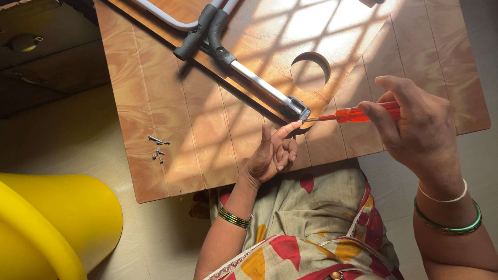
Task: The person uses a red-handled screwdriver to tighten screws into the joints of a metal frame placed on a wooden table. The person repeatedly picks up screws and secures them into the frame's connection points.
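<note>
Sunlight through a lattice falls in a grid across a wood-grain brown board (171,119) lying flat like a counter over a pale floor (150,243), with a rounded yellow plastic chair (57,223) at the lower left. At the board's middle, near its near edge, a white metal tube leg with black foam sleeves (249,72) ends in a grey metal bracket (300,110), just beside a round hole in the board (311,70). The person's right hand (420,129) has its grip closed around the translucent red handle of a screwdriver (358,114), whose thin shaft points left to the bracket. The left hand (272,155) holds nothing that shows; its fingers are partly curled, the forefinger touching the shaft tip at the bracket. Small dark screws (158,148) lie loose toward the board's left edge.
</note>
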